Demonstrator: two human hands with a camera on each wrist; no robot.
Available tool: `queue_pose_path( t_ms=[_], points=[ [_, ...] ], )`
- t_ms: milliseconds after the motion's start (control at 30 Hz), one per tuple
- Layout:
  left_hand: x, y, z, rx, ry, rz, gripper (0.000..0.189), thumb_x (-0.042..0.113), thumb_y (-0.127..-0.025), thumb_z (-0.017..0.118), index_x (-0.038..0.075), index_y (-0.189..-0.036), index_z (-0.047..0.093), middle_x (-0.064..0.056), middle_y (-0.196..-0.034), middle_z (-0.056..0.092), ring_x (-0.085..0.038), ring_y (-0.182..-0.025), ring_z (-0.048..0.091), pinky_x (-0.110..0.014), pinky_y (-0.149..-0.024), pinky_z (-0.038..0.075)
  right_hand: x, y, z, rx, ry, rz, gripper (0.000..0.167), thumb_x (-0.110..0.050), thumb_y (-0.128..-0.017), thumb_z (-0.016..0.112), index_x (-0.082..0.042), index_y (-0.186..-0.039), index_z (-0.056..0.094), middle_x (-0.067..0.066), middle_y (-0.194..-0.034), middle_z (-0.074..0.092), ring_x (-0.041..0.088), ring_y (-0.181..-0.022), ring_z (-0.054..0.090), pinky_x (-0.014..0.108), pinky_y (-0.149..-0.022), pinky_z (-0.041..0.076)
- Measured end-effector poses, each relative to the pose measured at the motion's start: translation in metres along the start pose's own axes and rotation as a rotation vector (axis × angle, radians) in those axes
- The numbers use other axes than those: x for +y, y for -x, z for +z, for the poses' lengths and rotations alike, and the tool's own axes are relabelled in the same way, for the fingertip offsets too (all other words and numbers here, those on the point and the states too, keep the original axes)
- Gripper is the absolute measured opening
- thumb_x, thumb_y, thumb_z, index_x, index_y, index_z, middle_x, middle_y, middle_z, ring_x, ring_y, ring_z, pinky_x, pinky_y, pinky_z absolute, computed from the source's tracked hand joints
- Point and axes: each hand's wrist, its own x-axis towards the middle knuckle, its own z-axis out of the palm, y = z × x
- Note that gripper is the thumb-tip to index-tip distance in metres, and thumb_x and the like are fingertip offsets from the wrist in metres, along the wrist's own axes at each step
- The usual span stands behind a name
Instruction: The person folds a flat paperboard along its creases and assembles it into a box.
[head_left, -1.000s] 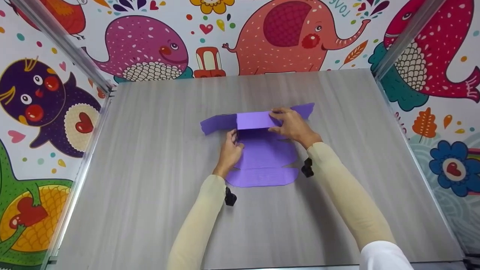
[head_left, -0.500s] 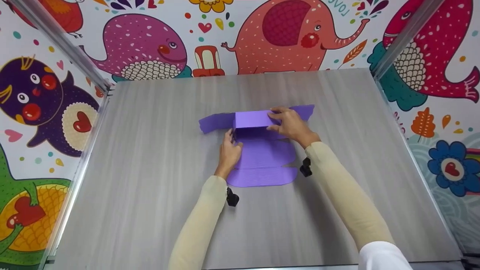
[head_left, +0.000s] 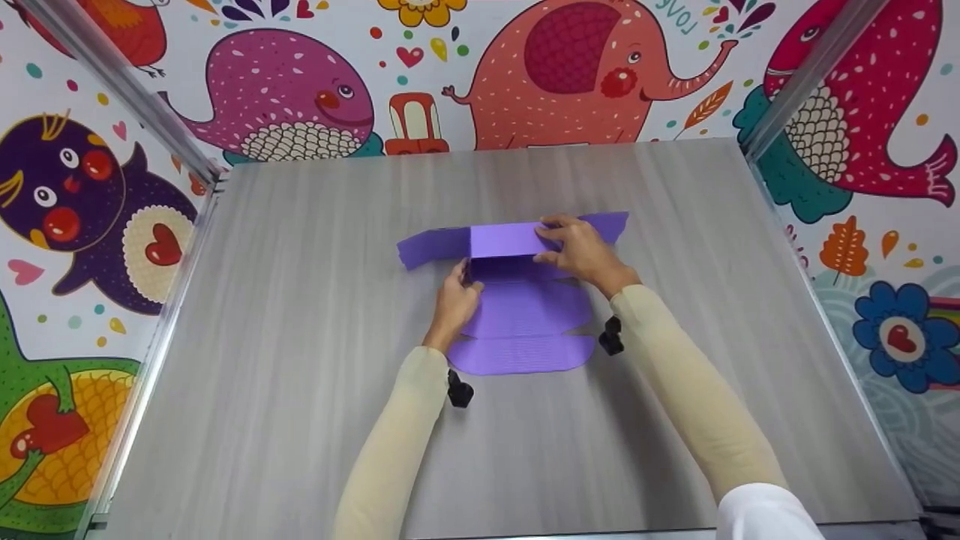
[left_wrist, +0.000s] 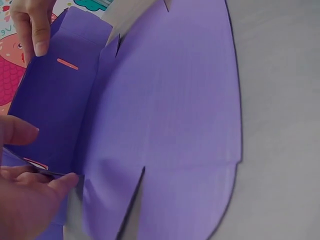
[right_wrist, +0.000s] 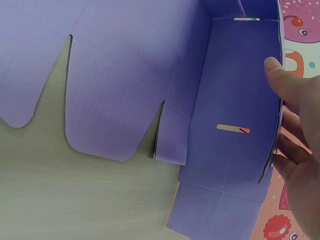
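A partly folded purple cardboard box (head_left: 532, 307) lies on the table, its back wall upright and a panel bent forward over the far end. My right hand (head_left: 589, 251) grips this raised panel (head_left: 504, 240) near its right end. In the right wrist view, the right thumb is on the inner side and the fingers (right_wrist: 292, 150) are behind the edge. My left hand (head_left: 454, 304) pinches the left end of the folded part, thumb and fingertips around a small side flap in the left wrist view. Narrow slots (left_wrist: 67, 64) pierce the wall.
Long side flaps (head_left: 435, 246) stick out left and right of the raised wall. The box's rounded front flap (head_left: 525, 354) lies flat toward me on the grey wood-grain table (head_left: 300, 375). Printed cartoon panels (head_left: 300, 97) and metal posts (head_left: 817, 75) border the table.
My left hand has shifted slightly to the left at the box's left corner. The right hand keeps its grip on the raised panel, and the box's shape stays nearly the same.
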Motion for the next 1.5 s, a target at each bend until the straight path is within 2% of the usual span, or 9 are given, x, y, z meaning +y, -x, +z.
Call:
queue_pose_path(
  t_ms=[200,367,567,800,1000,1300,1500],
  points=[
    [-0.002,0.000,-0.001,-0.019,0.013,0.005,0.067,0.007,-0.093,0.055,0.001,-0.156,0.031,-0.017,-0.155,0.044,-0.029,-0.145,0.042,-0.038,-0.123,0.029,0.000,-0.001,0.001,0.003,0.029,-0.031,0.056,-0.023,-0.085,0.081,-0.001,-0.133,0.060,0.019,-0.142,0.059,0.037,-0.134,0.054,0.046,-0.114,0.043],
    [-0.001,0.002,-0.002,-0.043,-0.034,0.022,0.067,0.008,-0.094,0.054,0.003,-0.156,0.030,-0.018,-0.153,0.046,-0.030,-0.144,0.044,-0.039,-0.122,0.032,0.000,0.001,0.002,0.018,0.043,-0.066,0.055,-0.020,-0.082,0.082,0.000,-0.130,0.062,0.020,-0.138,0.060,0.037,-0.130,0.056,0.047,-0.112,0.044],
    [-0.002,0.002,-0.002,-0.042,-0.061,0.018,0.067,0.009,-0.092,0.054,0.006,-0.156,0.033,-0.021,-0.150,0.051,-0.031,-0.142,0.046,-0.041,-0.122,0.032,0.001,0.001,0.002,0.019,0.030,-0.060,0.055,-0.018,-0.081,0.083,0.001,-0.129,0.062,0.020,-0.137,0.060,0.039,-0.130,0.056,0.048,-0.111,0.044],
    [0.000,0.002,0.005,-0.045,-0.055,0.050,0.065,0.007,-0.091,0.056,-0.003,-0.152,0.036,-0.022,-0.150,0.050,-0.034,-0.142,0.046,-0.041,-0.121,0.034,0.000,0.001,-0.001,0.007,0.007,-0.052,0.054,-0.020,-0.083,0.081,0.000,-0.130,0.061,0.021,-0.138,0.060,0.039,-0.131,0.056,0.049,-0.112,0.044],
    [0.000,0.000,0.006,-0.040,-0.078,0.063,0.063,0.007,-0.092,0.055,-0.004,-0.151,0.037,-0.023,-0.150,0.049,-0.034,-0.143,0.044,-0.042,-0.122,0.033,0.001,0.002,0.005,0.029,0.012,-0.060,0.055,-0.018,-0.084,0.080,0.001,-0.131,0.060,0.021,-0.140,0.059,0.039,-0.132,0.055,0.049,-0.112,0.044],
    [-0.004,-0.002,-0.001,-0.038,-0.037,0.035,0.068,0.008,-0.091,0.054,-0.002,-0.154,0.031,-0.024,-0.152,0.045,-0.034,-0.144,0.043,-0.039,-0.122,0.032,0.001,0.003,0.006,0.030,0.020,-0.054,0.056,-0.018,-0.083,0.080,0.001,-0.132,0.060,0.020,-0.141,0.058,0.038,-0.133,0.054,0.049,-0.112,0.044],
    [-0.007,-0.002,0.000,-0.031,0.046,0.070,0.067,0.002,-0.090,0.052,-0.008,-0.153,0.030,-0.026,-0.152,0.043,-0.034,-0.143,0.044,-0.038,-0.121,0.034,-0.001,0.002,0.002,-0.005,0.012,-0.017,0.055,-0.019,-0.086,0.079,0.000,-0.133,0.059,0.018,-0.143,0.056,0.037,-0.134,0.053,0.047,-0.113,0.044]
  ],
)
